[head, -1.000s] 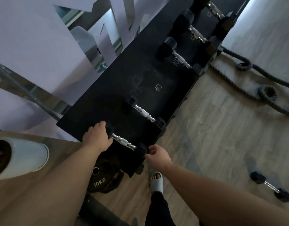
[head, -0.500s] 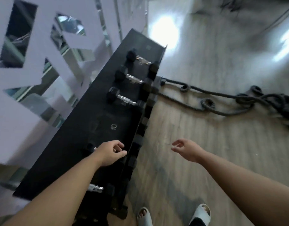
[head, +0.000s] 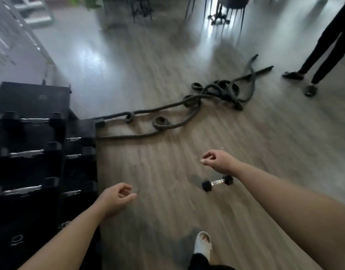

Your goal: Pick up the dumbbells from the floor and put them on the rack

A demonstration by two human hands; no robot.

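Note:
A small black dumbbell with a chrome handle lies on the wooden floor, right of centre. My right hand hovers just above and behind it, fingers loosely curled, holding nothing. My left hand hangs over the floor beside the black rack, also empty with curled fingers apart. The rack fills the left side, with several dumbbells resting across its shelves.
A thick battle rope lies coiled and stretched across the floor beyond the dumbbell. Another person's legs stand at the far right. My foot in a white sandal is at the bottom. Chairs stand at the back.
Both hands have let go of the dumbbell on the rack and come away. The view has swung right from the rack to the open floor, bringing the floor dumbbell into sight.

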